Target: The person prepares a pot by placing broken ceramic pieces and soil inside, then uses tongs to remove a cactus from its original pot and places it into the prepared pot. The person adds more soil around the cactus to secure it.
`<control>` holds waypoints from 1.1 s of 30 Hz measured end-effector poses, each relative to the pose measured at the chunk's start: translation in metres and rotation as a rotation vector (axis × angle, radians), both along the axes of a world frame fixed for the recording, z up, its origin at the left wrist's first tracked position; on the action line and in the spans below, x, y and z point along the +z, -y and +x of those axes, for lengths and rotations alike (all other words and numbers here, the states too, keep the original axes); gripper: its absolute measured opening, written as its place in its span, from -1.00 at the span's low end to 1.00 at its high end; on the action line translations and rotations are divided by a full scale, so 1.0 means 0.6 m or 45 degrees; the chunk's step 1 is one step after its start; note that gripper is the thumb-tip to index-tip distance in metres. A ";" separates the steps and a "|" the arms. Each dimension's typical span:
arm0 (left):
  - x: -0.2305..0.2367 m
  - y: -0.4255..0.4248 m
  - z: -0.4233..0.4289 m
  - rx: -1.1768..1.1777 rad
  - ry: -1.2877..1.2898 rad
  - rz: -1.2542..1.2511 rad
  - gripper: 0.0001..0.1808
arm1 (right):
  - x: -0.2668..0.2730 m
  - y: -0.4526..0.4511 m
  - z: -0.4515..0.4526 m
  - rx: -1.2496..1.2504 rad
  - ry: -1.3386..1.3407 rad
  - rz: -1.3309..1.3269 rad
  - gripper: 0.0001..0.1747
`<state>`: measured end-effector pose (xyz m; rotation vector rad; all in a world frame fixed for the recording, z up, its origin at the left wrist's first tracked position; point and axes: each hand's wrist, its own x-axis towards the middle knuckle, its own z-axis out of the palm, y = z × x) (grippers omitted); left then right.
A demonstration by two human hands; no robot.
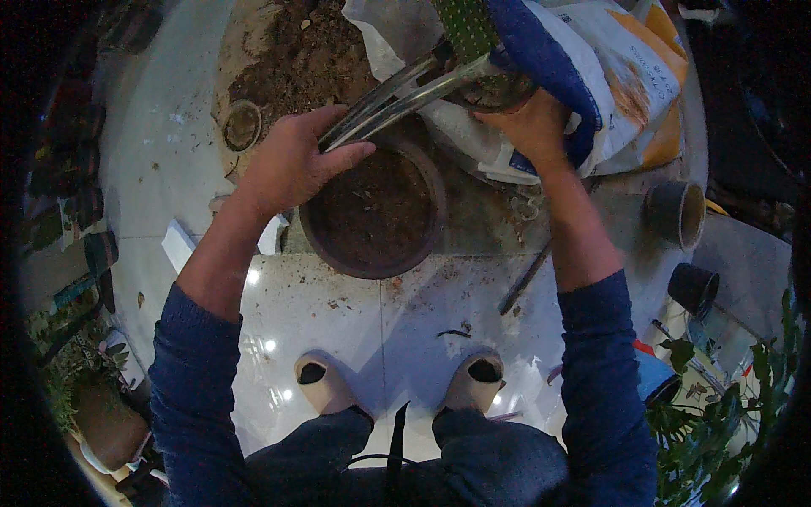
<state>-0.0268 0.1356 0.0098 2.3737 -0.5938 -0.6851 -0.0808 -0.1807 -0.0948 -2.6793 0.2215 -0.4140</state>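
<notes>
My left hand (301, 155) is closed around the near end of long metal tongs (405, 95), its thumb on top. The far ends of the tongs reach to a green spiny cactus (467, 28) at the top. Beside the cactus base, my right hand (535, 130) grips a dark round rim, perhaps of a pot; its fingers are partly hidden by a white and blue woven sack (583, 82). Below the tongs stands a wide round plant pot (439, 215) with dark soil (374, 209) inside.
Loose soil (310, 57) lies on a sheet at the top left, with a small round cup (242, 125) on it. Empty pots (675, 214) stand at right, above leafy plants (716, 437). A dark stick (526, 279) and white foam pieces (178, 244) lie on the tiles.
</notes>
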 end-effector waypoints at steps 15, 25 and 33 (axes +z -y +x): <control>-0.008 -0.002 0.020 -0.077 0.064 -0.106 -0.39 | 0.013 0.027 0.016 0.018 -0.539 0.346 0.10; -0.022 -0.012 0.020 -0.046 0.127 -0.059 -0.43 | 0.011 0.024 0.011 0.249 -0.135 0.282 0.24; -0.025 -0.017 0.026 -0.048 0.100 -0.095 -0.39 | 0.009 0.037 0.034 0.300 -0.321 0.291 0.04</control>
